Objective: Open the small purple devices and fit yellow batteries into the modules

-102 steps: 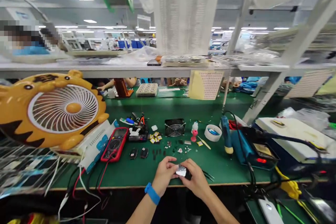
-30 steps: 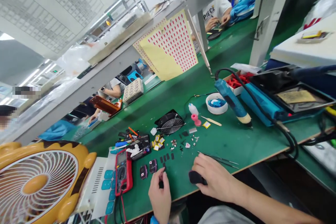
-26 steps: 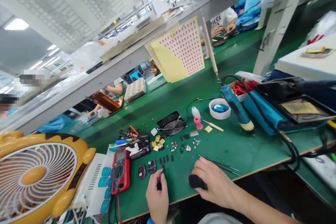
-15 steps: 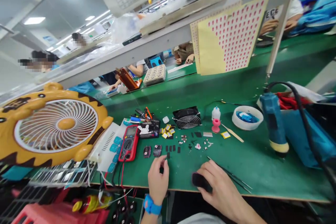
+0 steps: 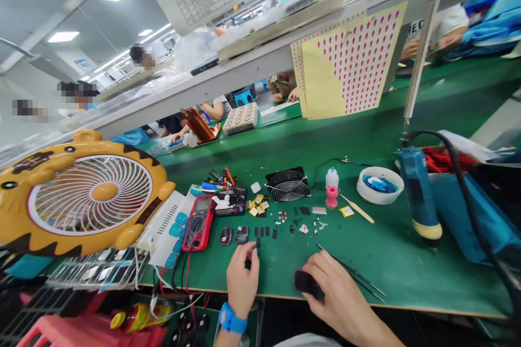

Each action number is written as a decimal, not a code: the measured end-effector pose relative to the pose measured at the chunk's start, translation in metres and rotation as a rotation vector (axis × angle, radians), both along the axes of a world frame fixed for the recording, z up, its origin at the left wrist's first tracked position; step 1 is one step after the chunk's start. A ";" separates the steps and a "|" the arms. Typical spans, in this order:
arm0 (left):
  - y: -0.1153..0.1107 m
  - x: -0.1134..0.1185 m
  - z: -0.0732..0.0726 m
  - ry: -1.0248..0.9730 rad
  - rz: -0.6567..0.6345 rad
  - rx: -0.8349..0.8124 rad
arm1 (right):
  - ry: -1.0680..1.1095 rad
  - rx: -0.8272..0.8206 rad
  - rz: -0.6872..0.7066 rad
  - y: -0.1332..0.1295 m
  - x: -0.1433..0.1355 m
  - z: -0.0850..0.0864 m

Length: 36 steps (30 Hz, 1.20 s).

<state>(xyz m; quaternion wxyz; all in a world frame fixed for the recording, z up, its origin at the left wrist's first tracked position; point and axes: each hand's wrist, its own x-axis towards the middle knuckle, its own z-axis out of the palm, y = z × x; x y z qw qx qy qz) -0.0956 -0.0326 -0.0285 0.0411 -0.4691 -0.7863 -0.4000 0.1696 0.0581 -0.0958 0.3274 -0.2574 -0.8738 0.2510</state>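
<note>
My right hand (image 5: 336, 287) is closed around a small dark case with rounded corners (image 5: 305, 283), just above the bench's front edge. A pair of tweezers (image 5: 364, 277) lies on the green bench beside that hand, partly behind it. My left hand (image 5: 243, 274), with a blue band at the wrist, has its thumb and index finger bent together. A small black rectangular pad (image 5: 258, 242) is right at its fingertips; whether it is gripped cannot be made out. Several similar black pads (image 5: 265, 231) lie just beyond. Two dark rounded cases (image 5: 241, 235) rest to the left.
A red multimeter (image 5: 199, 222) and an orange tiger-shaped fan (image 5: 101, 192) stand left. Further back are a black cooling fan (image 5: 288, 184), yellow-taped parts (image 5: 257, 204) and a pink-based bottle (image 5: 331, 187). At right are a white bowl (image 5: 380, 184) and a blue power tool (image 5: 419, 192).
The whole view has shifted slightly. Both hands keep nearly the same poses, and the right hand still holds the dark case, turned slightly.
</note>
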 end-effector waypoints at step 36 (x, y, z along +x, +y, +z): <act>-0.002 -0.002 0.004 0.012 -0.028 -0.051 | 0.009 -0.001 0.001 0.001 0.002 0.017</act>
